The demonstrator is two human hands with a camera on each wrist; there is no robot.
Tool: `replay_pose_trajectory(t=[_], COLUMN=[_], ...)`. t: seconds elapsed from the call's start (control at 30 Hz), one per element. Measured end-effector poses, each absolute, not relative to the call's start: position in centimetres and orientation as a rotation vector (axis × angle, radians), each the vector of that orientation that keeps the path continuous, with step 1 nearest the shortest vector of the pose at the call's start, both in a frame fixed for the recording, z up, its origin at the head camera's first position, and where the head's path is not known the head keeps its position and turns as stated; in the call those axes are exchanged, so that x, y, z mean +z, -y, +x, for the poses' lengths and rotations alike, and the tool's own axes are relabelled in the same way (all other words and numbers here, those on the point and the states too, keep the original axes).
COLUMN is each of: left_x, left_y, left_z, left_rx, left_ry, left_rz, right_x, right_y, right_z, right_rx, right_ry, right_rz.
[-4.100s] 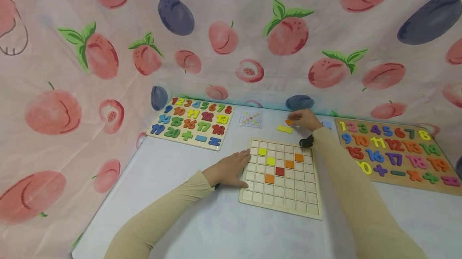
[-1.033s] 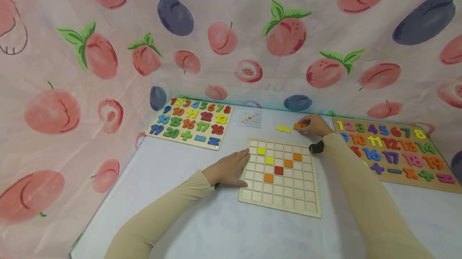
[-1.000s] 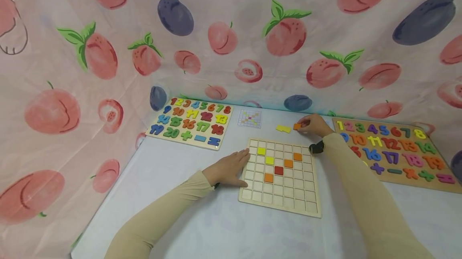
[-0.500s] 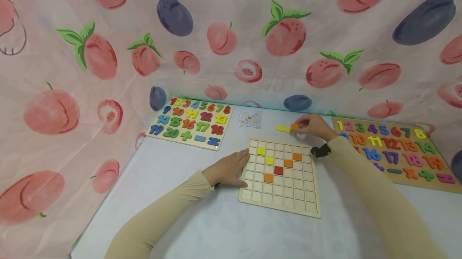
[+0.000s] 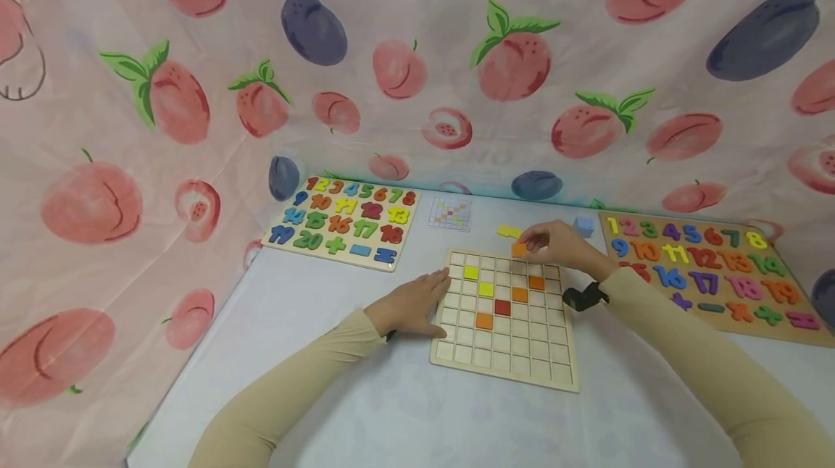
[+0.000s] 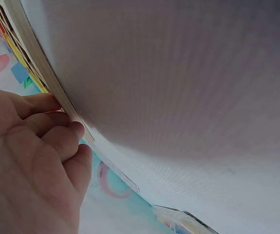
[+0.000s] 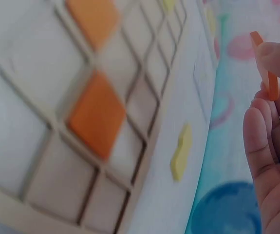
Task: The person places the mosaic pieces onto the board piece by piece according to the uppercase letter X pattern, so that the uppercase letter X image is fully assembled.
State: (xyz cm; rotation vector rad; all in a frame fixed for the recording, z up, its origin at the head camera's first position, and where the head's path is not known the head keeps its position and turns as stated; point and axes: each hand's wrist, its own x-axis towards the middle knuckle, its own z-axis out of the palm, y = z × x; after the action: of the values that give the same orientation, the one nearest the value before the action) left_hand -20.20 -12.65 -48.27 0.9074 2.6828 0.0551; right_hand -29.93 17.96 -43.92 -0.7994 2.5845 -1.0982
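A wooden grid board (image 5: 522, 352) lies on the table, with two yellow tiles, a red tile (image 5: 502, 307) and several orange tiles set in its squares. My left hand (image 5: 412, 307) rests against the board's left edge, fingers fairly straight; the left wrist view shows the fingertips touching that edge. Between thumb and fingers, my right hand (image 5: 559, 245) pinches a square orange tile (image 5: 518, 249) over the board's far edge. The right wrist view shows this held tile (image 7: 272, 80) edge-on, apart from the board. Loose yellow tiles (image 5: 507, 232) lie just beyond the board.
A printed pattern card (image 5: 449, 214) lies at the back. Wooden number puzzles stand at the back left (image 5: 339, 245) and on the right (image 5: 711, 298). A light blue block (image 5: 583, 227) sits behind my right hand. A fruit-print cloth (image 5: 391, 135) walls off the back and left.
My right hand has taken up an orange tile from beside the loose yellow ones and brought it toward me, to the board's far edge. My left hand has stayed in place.
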Motion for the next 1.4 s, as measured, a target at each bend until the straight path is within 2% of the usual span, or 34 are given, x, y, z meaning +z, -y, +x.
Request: replay_pose_trajectory(t=[0.73, 1.4], left_x=[-48.2, -48.2], left_y=[12.6, 12.7], left_z=[-20.3, -20.4], left_rx=[0.034, 0.003], left_ry=[-2.674, -2.688], left_rz=[0.894, 0.902], right_x=[-45.6, -47.3], right_y=[-13.5, -10.4], right_z=[-22.2, -20.1], right_rx=[-1.187, -1.035], right_ry=[-2.309, -2.344], right_rz=[-0.964, -0.944])
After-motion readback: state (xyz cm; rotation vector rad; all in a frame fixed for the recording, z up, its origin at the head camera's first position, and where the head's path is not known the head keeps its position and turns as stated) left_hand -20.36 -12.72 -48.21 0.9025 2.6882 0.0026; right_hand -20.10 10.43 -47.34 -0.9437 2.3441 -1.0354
